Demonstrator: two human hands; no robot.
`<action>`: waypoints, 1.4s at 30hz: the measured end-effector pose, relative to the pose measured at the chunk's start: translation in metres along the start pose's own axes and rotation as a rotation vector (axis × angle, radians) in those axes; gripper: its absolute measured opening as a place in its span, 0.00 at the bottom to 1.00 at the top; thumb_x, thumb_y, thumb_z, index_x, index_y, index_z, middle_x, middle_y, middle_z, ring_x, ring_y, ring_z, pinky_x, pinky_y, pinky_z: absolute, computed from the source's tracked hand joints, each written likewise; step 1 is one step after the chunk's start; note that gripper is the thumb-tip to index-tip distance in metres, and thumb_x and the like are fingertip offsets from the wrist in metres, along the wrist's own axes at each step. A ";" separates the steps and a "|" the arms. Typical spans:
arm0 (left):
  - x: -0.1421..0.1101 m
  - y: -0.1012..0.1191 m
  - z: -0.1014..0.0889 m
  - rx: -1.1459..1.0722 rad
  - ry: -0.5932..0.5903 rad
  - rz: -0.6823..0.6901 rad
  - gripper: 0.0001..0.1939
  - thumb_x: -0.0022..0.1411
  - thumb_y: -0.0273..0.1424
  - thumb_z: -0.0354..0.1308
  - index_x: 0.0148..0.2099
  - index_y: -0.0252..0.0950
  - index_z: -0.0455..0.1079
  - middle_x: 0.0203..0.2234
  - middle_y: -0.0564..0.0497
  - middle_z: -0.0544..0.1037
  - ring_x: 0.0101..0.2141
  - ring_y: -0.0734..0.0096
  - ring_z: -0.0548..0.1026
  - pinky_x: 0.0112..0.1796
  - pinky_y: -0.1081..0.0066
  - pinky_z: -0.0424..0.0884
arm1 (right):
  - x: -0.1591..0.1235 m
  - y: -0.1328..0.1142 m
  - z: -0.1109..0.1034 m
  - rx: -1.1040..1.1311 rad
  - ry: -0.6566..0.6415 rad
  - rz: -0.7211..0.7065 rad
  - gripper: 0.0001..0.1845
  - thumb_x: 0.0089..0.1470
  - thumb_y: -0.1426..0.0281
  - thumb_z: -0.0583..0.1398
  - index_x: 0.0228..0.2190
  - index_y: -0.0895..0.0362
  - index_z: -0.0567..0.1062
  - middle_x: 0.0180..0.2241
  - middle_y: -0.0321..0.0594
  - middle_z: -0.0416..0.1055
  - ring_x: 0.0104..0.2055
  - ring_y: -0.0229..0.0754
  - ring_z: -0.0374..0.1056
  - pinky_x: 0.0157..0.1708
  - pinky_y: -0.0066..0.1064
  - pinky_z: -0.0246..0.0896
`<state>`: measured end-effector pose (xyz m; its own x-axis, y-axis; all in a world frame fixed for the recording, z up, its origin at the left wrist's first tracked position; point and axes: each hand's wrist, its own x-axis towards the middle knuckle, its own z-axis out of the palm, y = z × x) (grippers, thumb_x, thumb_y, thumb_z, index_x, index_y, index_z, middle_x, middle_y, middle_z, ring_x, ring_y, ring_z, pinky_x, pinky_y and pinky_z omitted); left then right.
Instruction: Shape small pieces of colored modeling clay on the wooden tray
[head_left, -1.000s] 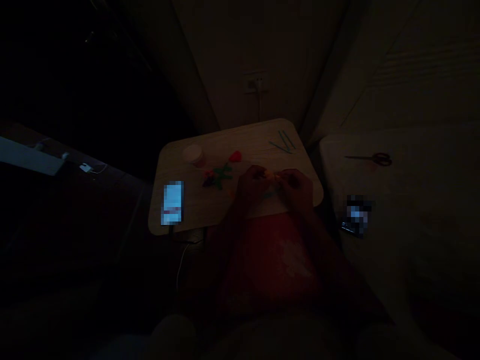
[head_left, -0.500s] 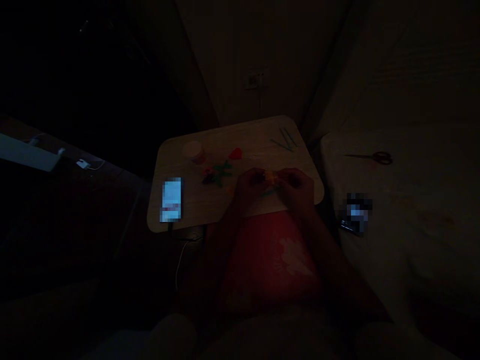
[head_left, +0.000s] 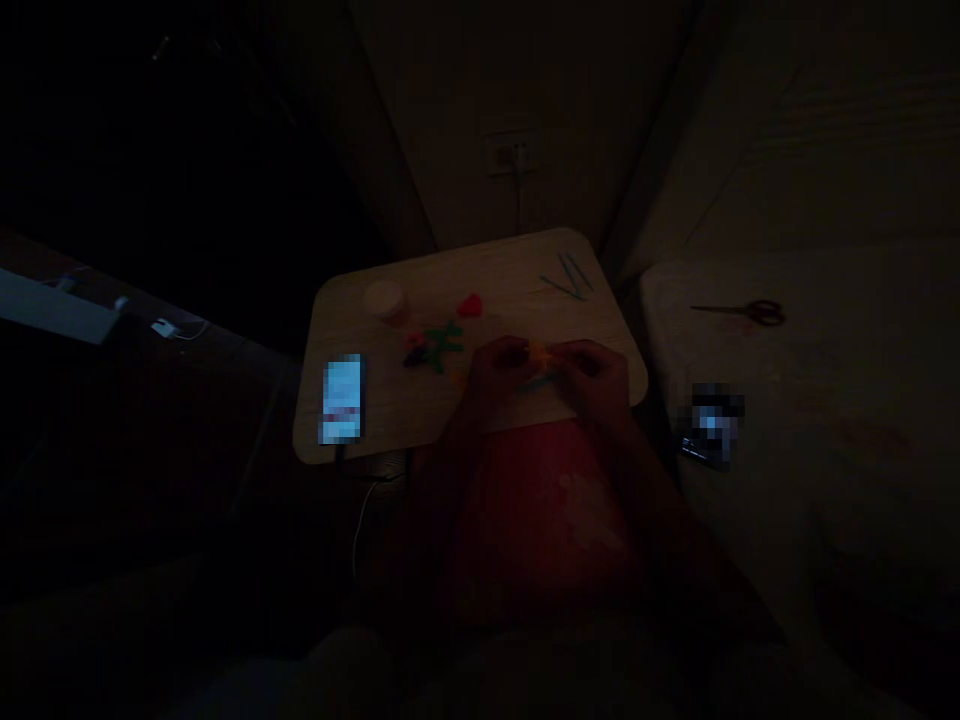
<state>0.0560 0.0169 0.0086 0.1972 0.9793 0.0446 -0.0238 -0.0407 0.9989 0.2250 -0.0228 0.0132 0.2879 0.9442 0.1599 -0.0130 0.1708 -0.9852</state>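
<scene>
The scene is very dark. My left hand (head_left: 496, 368) and my right hand (head_left: 598, 372) are close together over the small wooden table (head_left: 420, 410). Both have their fingers closed on a small yellow-orange piece (head_left: 538, 353), whose exact kind is too dim to make out. Just below it a thin blue-green strip (head_left: 541, 383) lies on the table. Left of my hands are green pieces (head_left: 442, 342), a dark piece (head_left: 414, 356) and an orange piece (head_left: 457, 377), partly hidden by my left hand. A red, roughly heart-shaped piece (head_left: 470, 305) lies farther back.
A round pale-lidded tub (head_left: 384, 299) stands at the back left, and a lit phone (head_left: 342, 400) lies at the front left. Several thin strips (head_left: 574, 280) are at the back right. Scissors (head_left: 761, 313) and a dark device (head_left: 711, 430) rest on the pale surface at right.
My fingers have shifted slightly around the yellow-orange piece, which both hands still grip. The view has moved a little; the things on the table stay put.
</scene>
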 end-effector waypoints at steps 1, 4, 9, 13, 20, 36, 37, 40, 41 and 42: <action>0.000 0.000 0.000 -0.003 0.002 0.000 0.22 0.47 0.43 0.78 0.39 0.36 0.77 0.33 0.50 0.83 0.34 0.69 0.81 0.38 0.69 0.80 | 0.000 -0.001 0.000 0.007 -0.001 0.007 0.10 0.44 0.63 0.75 0.28 0.53 0.84 0.30 0.39 0.83 0.32 0.44 0.78 0.35 0.35 0.76; -0.001 0.000 -0.001 0.007 0.006 0.004 0.21 0.47 0.42 0.78 0.39 0.36 0.77 0.32 0.50 0.83 0.33 0.69 0.81 0.37 0.69 0.79 | -0.001 -0.004 0.001 0.019 -0.009 0.028 0.09 0.43 0.64 0.75 0.28 0.53 0.84 0.30 0.40 0.83 0.33 0.45 0.79 0.35 0.35 0.76; -0.001 -0.001 -0.002 0.038 0.025 0.012 0.18 0.47 0.38 0.76 0.38 0.36 0.77 0.31 0.52 0.82 0.31 0.72 0.79 0.35 0.72 0.77 | -0.002 -0.003 0.001 -0.020 -0.031 0.020 0.09 0.45 0.63 0.74 0.29 0.53 0.84 0.32 0.40 0.84 0.35 0.46 0.79 0.39 0.37 0.77; -0.001 -0.001 -0.002 0.058 0.016 0.025 0.18 0.48 0.38 0.76 0.39 0.36 0.77 0.33 0.51 0.83 0.33 0.71 0.79 0.36 0.71 0.77 | -0.002 0.000 0.002 -0.060 -0.040 0.005 0.10 0.47 0.63 0.73 0.30 0.53 0.84 0.32 0.40 0.84 0.34 0.45 0.79 0.37 0.36 0.76; -0.001 -0.002 -0.002 -0.061 0.019 -0.012 0.23 0.50 0.40 0.76 0.45 0.37 0.75 0.40 0.47 0.84 0.42 0.64 0.83 0.45 0.65 0.80 | 0.000 0.000 0.004 0.026 -0.010 0.019 0.09 0.47 0.62 0.73 0.31 0.52 0.84 0.33 0.39 0.84 0.35 0.45 0.79 0.38 0.37 0.76; 0.000 0.005 -0.006 0.152 0.049 0.173 0.16 0.57 0.31 0.70 0.46 0.39 0.72 0.43 0.47 0.82 0.44 0.65 0.81 0.48 0.65 0.77 | 0.003 0.010 -0.012 -0.196 0.025 -0.131 0.07 0.57 0.63 0.66 0.35 0.53 0.82 0.36 0.40 0.82 0.38 0.46 0.77 0.41 0.39 0.72; 0.001 0.006 -0.006 0.232 0.049 0.203 0.14 0.58 0.29 0.68 0.45 0.39 0.72 0.43 0.47 0.82 0.45 0.64 0.80 0.49 0.65 0.76 | 0.004 0.010 -0.014 -0.259 0.004 -0.165 0.07 0.57 0.63 0.66 0.36 0.53 0.82 0.37 0.41 0.82 0.39 0.47 0.76 0.42 0.40 0.72; 0.006 0.007 -0.006 0.406 0.043 0.264 0.12 0.58 0.25 0.65 0.45 0.39 0.73 0.41 0.48 0.82 0.44 0.63 0.79 0.49 0.64 0.74 | 0.004 0.010 -0.019 -0.473 -0.122 -0.305 0.08 0.58 0.64 0.65 0.38 0.52 0.82 0.40 0.43 0.82 0.44 0.51 0.76 0.48 0.45 0.70; 0.008 0.006 -0.006 0.442 0.042 0.265 0.13 0.58 0.24 0.65 0.45 0.39 0.74 0.41 0.48 0.82 0.43 0.62 0.79 0.49 0.64 0.74 | 0.004 0.010 -0.020 -0.533 -0.171 -0.346 0.08 0.58 0.64 0.65 0.39 0.51 0.83 0.42 0.44 0.82 0.47 0.53 0.75 0.51 0.47 0.68; 0.010 0.005 -0.006 0.478 0.048 0.256 0.13 0.58 0.24 0.66 0.46 0.39 0.74 0.41 0.48 0.82 0.43 0.61 0.79 0.49 0.63 0.73 | 0.004 0.011 -0.021 -0.579 -0.212 -0.376 0.08 0.57 0.65 0.65 0.40 0.51 0.83 0.43 0.44 0.82 0.48 0.54 0.74 0.53 0.48 0.67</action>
<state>0.0525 0.0277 0.0144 0.1984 0.9337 0.2979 0.3851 -0.3538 0.8523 0.2462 -0.0233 0.0019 -0.0196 0.8954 0.4448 0.5769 0.3735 -0.7264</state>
